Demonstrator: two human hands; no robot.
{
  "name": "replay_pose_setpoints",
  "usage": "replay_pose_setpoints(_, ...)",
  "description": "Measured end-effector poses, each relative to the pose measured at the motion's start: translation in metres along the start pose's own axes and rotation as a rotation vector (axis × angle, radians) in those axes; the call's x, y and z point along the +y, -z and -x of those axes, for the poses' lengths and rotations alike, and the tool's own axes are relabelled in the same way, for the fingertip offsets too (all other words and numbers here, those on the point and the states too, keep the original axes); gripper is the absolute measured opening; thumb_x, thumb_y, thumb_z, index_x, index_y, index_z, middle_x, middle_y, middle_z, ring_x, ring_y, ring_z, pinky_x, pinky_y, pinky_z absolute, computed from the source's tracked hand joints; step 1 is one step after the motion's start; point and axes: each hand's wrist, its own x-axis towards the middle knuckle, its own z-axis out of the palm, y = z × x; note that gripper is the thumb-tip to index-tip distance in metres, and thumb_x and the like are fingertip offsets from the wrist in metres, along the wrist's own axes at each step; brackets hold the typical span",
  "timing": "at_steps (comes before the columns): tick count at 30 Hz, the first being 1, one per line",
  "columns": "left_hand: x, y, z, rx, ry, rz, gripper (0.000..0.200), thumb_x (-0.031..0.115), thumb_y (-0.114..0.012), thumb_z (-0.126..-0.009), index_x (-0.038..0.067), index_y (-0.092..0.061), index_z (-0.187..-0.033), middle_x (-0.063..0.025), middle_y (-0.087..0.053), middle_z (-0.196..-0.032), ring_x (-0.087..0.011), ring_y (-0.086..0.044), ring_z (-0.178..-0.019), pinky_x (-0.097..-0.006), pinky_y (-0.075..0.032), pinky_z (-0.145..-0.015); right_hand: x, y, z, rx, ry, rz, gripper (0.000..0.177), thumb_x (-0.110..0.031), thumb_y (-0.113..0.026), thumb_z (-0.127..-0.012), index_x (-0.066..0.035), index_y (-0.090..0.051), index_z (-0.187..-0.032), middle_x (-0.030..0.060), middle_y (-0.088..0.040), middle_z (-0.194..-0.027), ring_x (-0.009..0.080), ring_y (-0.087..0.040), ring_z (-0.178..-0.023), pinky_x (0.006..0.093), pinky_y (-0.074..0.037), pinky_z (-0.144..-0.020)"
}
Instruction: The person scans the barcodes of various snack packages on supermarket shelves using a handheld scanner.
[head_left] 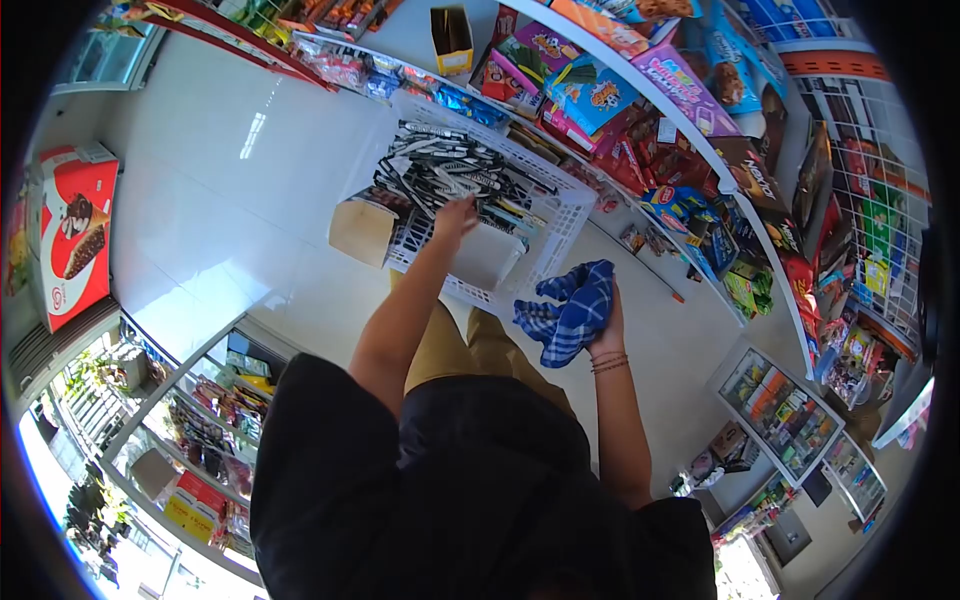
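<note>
A white plastic basket [575,235] holds a pile of thin black-and-white wrapped sticks [440,165], and two open cardboard boxes are at its near side. My left hand [455,220] reaches over the basket's near part, at the edge of the pile, its fingers bent together; what they grip, if anything, is too small to name. In my right hand [610,325], to the right of the basket, is a crumpled blue checked cloth [578,315]. The cloth hides part of that hand's fingers.
Shelves of packaged snacks [690,90] curve along the top and right. A yellow box [452,40] stands on a shelf beyond the basket. At the far left is a red ice-cream sign [75,235]. Another stocked shelf [215,400] is at lower left.
</note>
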Motion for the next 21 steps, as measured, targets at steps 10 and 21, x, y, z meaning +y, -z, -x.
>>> replay_pose_setpoints(10,0.054,-0.033,0.238,-0.300,-0.354,-0.547,0.031,0.019,-0.063,-0.078,0.001,-0.058,-0.103,-0.0060,-0.062,-0.080,-0.0107,-0.059,-0.068,-0.0235,-0.049,-0.051,0.018,-0.087,0.008,-0.360,-0.122,-0.123,0.055,-0.048,-0.049,-0.081,-0.006,-0.048,-0.116,0.0087,-0.055,-0.112,0.0227,-0.051,-0.102,0.0377,-0.036,-0.093)
replay_pose_setpoints(21,0.139,-0.038,0.298,-0.464,-0.675,-0.971,0.021,0.009,-0.062,-0.076,-0.002,-0.061,-0.094,-0.0054,-0.059,-0.079,-0.0088,-0.057,-0.063,-0.0203,-0.045,-0.046,0.017,-0.172,0.061,-0.473,0.255,0.331,0.050,-0.018,-0.072,-0.066,-0.003,-0.050,-0.108,0.0049,-0.057,-0.095,0.0155,-0.055,-0.087,0.0290,-0.045,-0.078)
